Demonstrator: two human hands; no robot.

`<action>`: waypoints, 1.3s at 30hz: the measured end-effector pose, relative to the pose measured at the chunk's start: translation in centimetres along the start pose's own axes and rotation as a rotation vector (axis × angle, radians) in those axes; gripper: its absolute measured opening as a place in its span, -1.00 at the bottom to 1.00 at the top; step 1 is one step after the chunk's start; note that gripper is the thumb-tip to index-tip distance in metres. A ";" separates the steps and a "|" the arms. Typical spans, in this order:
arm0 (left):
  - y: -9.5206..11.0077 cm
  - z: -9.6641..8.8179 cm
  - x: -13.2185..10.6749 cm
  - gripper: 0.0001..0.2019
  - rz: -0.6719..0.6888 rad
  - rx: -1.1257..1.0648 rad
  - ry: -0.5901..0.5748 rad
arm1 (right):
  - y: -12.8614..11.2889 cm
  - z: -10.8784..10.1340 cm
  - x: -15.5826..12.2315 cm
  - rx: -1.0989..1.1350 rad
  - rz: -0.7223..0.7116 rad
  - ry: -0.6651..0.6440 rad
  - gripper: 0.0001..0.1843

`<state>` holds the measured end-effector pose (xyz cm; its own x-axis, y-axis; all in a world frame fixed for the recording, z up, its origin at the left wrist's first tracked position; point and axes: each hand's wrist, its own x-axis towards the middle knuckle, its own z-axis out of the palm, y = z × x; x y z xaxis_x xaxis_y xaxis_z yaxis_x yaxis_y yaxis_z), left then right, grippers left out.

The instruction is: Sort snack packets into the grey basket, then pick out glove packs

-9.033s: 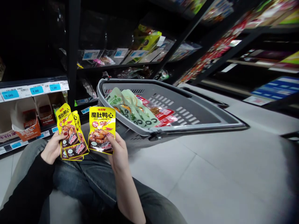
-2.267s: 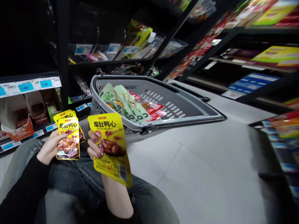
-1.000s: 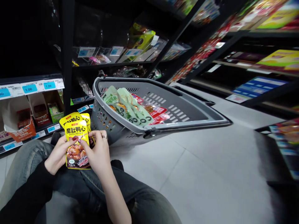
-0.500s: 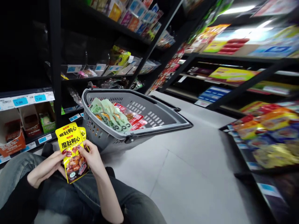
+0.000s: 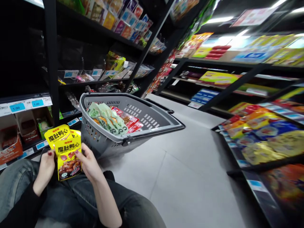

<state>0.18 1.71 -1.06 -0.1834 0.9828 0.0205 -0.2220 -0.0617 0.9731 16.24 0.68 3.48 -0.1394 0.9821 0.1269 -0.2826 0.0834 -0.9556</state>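
Note:
Several yellow duck heart snack packets (image 5: pixel 69 161) are fanned out above my lap, printed with a picture of cooked meat. My left hand (image 5: pixel 47 164) is closed on the packets at their left side, thumb on the front. Gripping the right edge of the front packet is my right hand (image 5: pixel 89 163), its thumb across the face. Just beyond my hands stands a grey shopping basket (image 5: pixel 104 144). Inside it lie green packets (image 5: pixel 106 118) and red packets (image 5: pixel 129 120), side by side.
A dark shelf with price tags (image 5: pixel 26 104) and opened snack boxes (image 5: pixel 9 137) runs along the left. On the right, a low rack holds colourful bags (image 5: pixel 268 133). Pale tiled floor (image 5: pixel 180 171) lies between, and more shelves stand behind.
The packets have spread wider, with the back one shifted left of the front one. My left hand has moved left and turned more upright. The view has swung slightly right.

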 end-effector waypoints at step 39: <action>4.4 1.0 0.5 -0.09 0.030 -0.144 0.026 | -3.9 2.3 -1.7 0.920 0.328 -0.123 -0.73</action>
<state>0.06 2.11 3.43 -0.2160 0.9755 0.0412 -0.3511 -0.1170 0.9290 15.45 -1.74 7.60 -0.4260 0.9042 -0.0308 -0.8335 -0.4054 -0.3753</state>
